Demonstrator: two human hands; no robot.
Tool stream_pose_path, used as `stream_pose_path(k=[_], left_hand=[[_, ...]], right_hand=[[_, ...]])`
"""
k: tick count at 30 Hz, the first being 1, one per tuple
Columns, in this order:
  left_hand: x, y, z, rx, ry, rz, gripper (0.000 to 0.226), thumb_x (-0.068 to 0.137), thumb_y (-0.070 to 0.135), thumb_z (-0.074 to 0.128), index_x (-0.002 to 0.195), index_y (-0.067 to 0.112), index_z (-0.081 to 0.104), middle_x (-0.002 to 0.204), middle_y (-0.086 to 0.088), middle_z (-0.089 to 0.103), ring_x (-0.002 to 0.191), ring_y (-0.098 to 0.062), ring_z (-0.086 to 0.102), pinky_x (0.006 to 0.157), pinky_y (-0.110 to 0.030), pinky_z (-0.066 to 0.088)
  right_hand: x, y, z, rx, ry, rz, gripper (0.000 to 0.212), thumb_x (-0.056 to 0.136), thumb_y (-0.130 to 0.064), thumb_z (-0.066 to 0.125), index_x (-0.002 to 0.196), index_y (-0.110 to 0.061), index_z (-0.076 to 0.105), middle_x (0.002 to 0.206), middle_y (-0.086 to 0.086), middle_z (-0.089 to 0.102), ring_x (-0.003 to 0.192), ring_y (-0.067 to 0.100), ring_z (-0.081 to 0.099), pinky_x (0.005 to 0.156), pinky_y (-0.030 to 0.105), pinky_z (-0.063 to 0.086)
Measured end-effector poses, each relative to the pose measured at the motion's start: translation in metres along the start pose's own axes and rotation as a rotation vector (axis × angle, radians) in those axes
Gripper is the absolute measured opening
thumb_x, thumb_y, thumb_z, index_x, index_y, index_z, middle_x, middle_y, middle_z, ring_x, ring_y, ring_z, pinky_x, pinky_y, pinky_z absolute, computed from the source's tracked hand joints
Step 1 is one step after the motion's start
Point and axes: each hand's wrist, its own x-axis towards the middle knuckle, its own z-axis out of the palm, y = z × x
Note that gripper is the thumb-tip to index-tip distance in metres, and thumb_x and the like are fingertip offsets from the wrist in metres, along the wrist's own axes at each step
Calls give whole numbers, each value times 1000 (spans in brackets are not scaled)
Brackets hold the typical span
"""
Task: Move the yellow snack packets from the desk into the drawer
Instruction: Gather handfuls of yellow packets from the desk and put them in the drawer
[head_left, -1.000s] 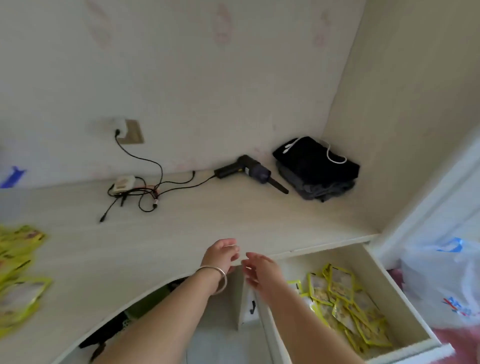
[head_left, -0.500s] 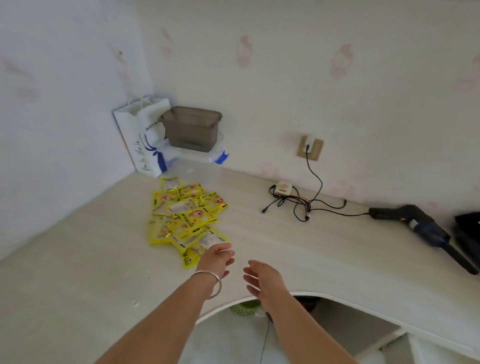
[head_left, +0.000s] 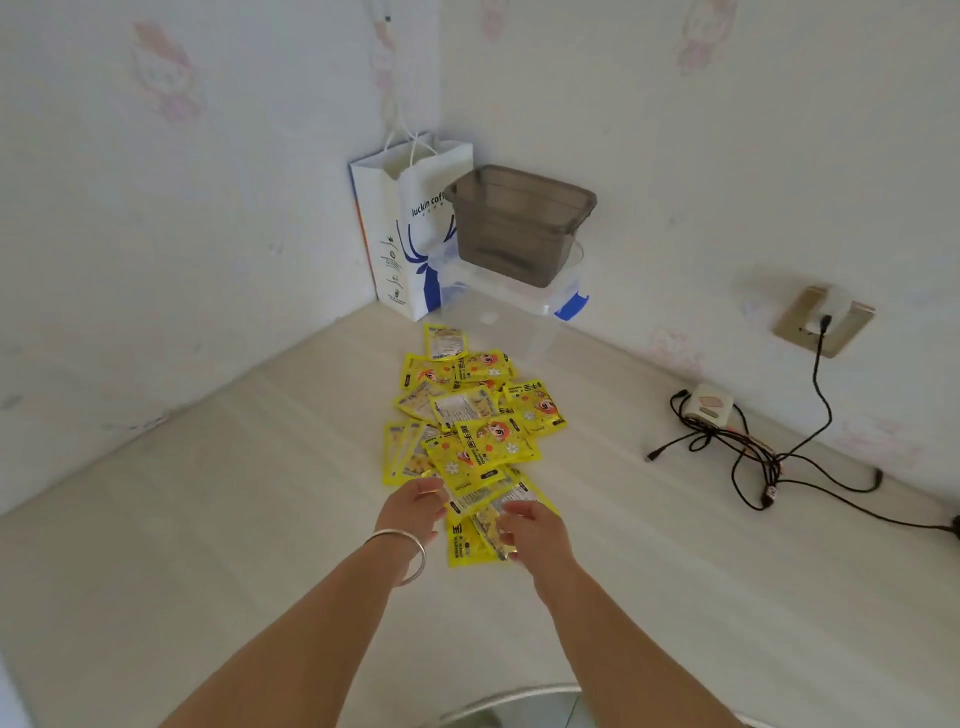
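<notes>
Yellow snack packets (head_left: 467, 436) heaped on desk (head_left: 208, 519), both hands' fingers loosely spread at them, "luckin coffee" bag (head_left: 410, 228) behind

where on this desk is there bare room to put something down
Bare desk lies left of the yellow packets, out to the wall, and between packets and tangled cables. Crowded: the back corner with paper bag and bins.

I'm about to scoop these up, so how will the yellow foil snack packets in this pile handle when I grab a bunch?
The yellow foil snack packets look flat and thin, so probably light and floppy. Their glossy, overlapping faces suggest they may slide apart.
</notes>
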Motion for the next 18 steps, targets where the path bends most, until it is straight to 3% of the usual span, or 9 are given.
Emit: stream_pose_path(k=[2, 4, 7, 9, 11, 14, 18], left_hand=[[18, 6, 3, -10, 55, -6, 25, 93, 2, 49, 116, 13, 54, 106, -10, 56, 96, -22, 53, 68, -26, 43], [35, 8, 8, -62, 75, -18, 26, 94, -2, 45, 116, 10, 52, 96, -10, 58, 86, -22, 56, 64, -23, 40], [56, 13, 13, -92, 149, -57, 22, 93, -3, 41, 103, 11, 55, 88, -7, 60, 76, -13, 57, 64, -25, 40], [68, 12, 13, -16, 217, -56, 22, 90, 0, 47, 96, 17, 59, 100, -8, 64, 90, -21, 61, 76, -32, 49], [74, 11, 14, 94, 276, -40, 25, 87, 4, 50, 103, 20, 62, 117, -6, 65, 108, -26, 60, 96, -38, 49], [81, 16, 12, 207, 362, -23, 36, 87, 8, 52, 120, 19, 60, 123, -6, 63, 110, -28, 60, 92, -30, 46], [94, 25, 13, 238, 269, -70, 43, 92, 5, 50, 134, 6, 47, 132, -16, 56, 119, -32, 57, 100, -37, 47]], right_hand=[[24, -7, 0, -332, -1, -117, 19, 85, -15, 52, 98, -25, 61, 95, -1, 66, 77, 18, 64, 68, 27, 50], [46, -15, 0, -636, -24, -233, 27, 84, -18, 51, 107, -30, 59, 111, -7, 60, 97, 20, 64, 84, 32, 52], [73, -32, 4, -918, -42, -390, 38, 88, -25, 55, 126, -27, 50, 131, -4, 43, 124, 18, 42, 93, 31, 44], [85, -40, 6, -993, -48, -422, 52, 84, -34, 60, 133, -27, 43, 139, -3, 35, 131, 18, 32, 100, 32, 41], [95, -43, 11, -1041, -69, -407, 72, 79, -46, 66, 141, -29, 33, 148, -1, 24, 137, 22, 24, 107, 35, 36], [110, -48, 21, -1110, -119, -376, 102, 70, -60, 69, 150, -29, 14, 159, 3, -1, 147, 28, 2, 117, 41, 20], [123, -46, 32, -1205, -168, -334, 121, 64, -72, 66, 153, -27, -3, 160, 8, -15, 148, 28, -13, 120, 42, 6]])
